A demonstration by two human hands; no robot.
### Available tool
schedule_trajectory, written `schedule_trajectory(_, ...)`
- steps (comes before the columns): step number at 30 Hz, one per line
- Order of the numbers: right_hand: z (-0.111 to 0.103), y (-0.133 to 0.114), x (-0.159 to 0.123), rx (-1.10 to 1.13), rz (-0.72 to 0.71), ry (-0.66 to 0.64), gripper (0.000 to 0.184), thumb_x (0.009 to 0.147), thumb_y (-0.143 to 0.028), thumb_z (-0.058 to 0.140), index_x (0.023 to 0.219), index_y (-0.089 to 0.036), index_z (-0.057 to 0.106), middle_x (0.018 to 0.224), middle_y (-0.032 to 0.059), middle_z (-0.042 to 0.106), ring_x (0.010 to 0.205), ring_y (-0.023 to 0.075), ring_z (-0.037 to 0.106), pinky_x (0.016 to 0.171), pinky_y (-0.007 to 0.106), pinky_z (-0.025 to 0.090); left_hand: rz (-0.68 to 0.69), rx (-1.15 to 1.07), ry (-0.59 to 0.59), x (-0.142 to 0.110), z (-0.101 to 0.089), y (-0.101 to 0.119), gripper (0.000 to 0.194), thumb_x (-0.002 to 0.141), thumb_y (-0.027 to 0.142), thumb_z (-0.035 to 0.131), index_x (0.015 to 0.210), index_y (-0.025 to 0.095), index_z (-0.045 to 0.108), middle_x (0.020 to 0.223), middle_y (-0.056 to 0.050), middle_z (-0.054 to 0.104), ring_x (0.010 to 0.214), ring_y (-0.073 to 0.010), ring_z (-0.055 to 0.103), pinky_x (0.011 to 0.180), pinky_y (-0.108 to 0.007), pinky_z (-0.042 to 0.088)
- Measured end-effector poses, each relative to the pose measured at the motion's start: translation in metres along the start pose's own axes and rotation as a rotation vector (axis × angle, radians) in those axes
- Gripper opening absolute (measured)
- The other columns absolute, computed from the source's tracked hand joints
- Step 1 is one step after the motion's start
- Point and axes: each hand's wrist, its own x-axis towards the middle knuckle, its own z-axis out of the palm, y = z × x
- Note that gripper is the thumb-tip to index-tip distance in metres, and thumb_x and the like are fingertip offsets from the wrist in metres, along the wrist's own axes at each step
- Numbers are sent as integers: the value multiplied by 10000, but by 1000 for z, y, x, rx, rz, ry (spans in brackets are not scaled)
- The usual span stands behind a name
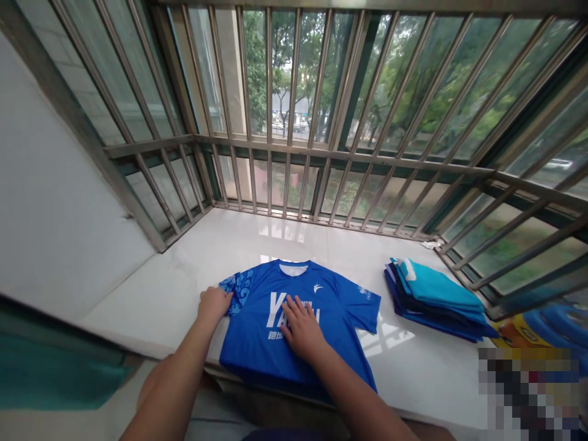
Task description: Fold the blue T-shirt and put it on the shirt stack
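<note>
A blue T-shirt (340, 306) with white lettering lies spread face up on the white sill, collar toward the window, its lower part over the near edge. My left hand (215, 304) has its fingers closed on the edge of the patterned left-side sleeve. Flat on the shirt's chest, over part of the lettering, rests my right hand (301, 327) with its fingers stretched out. The sleeve on the right side lies extended, with nothing touching it.
Folded clothes (436, 297) in turquoise and dark blue are stacked on the sill (184, 269) to the right. Metal bars (294, 150) line the windows behind. A blue and yellow object (546, 327) stands at far right, beside a pixelated patch. Teal fabric (55, 373) shows at lower left.
</note>
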Motion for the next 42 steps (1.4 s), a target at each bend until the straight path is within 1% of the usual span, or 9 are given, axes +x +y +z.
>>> schedule_trajectory(5, 6, 1, -4, 68, 3, -40, 707, 1081, -525, 506, 1727, -280, 354, 1810, 49, 229, 1690, 308, 177, 1365, 606, 89, 84, -81, 119, -17, -7, 15, 402, 1092, 423, 412, 1057, 196, 742, 1011, -141, 794, 997, -308, 746, 888, -395, 549)
schedule_trajectory(10, 3, 2, -5, 86, 14, -58, 699, 1076, -534, 506, 1713, -274, 384, 1813, 44, 224, 1693, 304, 164, 1367, 599, 50, 758, -281, 249, -68, 21, 19, 273, 1067, 327, 525, 1239, 253, 724, 1260, -107, 784, 1215, -292, 713, 1094, -466, 541)
schedule_trajectory(12, 3, 2, -5, 81, 12, -59, 680, 1078, -541, 499, 1694, -264, 422, 1813, 44, 228, 1693, 300, 163, 1369, 591, 50, 851, -323, 251, -82, 38, 8, 447, 1011, 331, 647, 1456, 293, 628, 1432, -92, 726, 1334, -300, 665, 1155, -494, 521)
schedule_trajectory(14, 3, 2, -5, 79, 9, -57, 661, 1081, -555, 485, 1672, -258, 462, 1813, 42, 231, 1694, 297, 163, 1370, 585, 47, 783, -336, 258, -87, 51, -6, 596, 963, 340, 719, 1536, 296, 560, 1484, -107, 692, 1356, -320, 649, 1152, -516, 528)
schedule_trajectory(19, 1, 0, -3, 74, 19, -70, 677, 1076, -546, 494, 1691, -271, 429, 1814, 39, 231, 1695, 298, 157, 1369, 585, 50, 632, -416, 168, -72, 55, -33, 335, 1009, 351, 620, 1317, 247, 699, 1239, -120, 766, 1147, -313, 711, 1046, -513, 583)
schedule_trajectory(24, 3, 1, -5, 71, 17, -59, 704, 1079, -536, 497, 1720, -276, 366, 1808, 47, 267, 1689, 288, 183, 1369, 583, 69, 596, -546, 74, -61, 46, -35, 301, 997, 335, 550, 1207, 248, 747, 1100, -98, 763, 1030, -267, 715, 980, -441, 596)
schedule_trajectory(29, -10, -1, 2, 53, 28, 26, 474, 1104, -365, 459, 1539, -250, 607, 1648, 104, 552, 1565, 298, 441, 1324, 566, 251, 528, -598, 77, -64, 41, -32, 261, 965, 328, 562, 1109, 254, 767, 1045, -82, 756, 995, -257, 709, 944, -413, 596)
schedule_trajectory(33, -31, -14, 55, -15, 126, 62, 365, 1122, -356, 455, 1357, -232, 704, 1390, 143, 704, 1294, 293, 626, 1129, 444, 473, 561, -604, 77, -64, 38, -31, 244, 919, 283, 588, 1075, 259, 774, 1035, -78, 756, 1012, -263, 714, 948, -415, 596)
schedule_trajectory(42, -25, -44, 194, 3, 161, -66, 405, 1047, -431, 714, 1363, -182, 660, 1354, 101, 679, 1140, 251, 703, 970, 475, 620, 632, -617, 80, -66, 39, -30, 316, 871, 144, 551, 1050, 237, 794, 1050, -92, 725, 1045, -262, 699, 976, -430, 581)
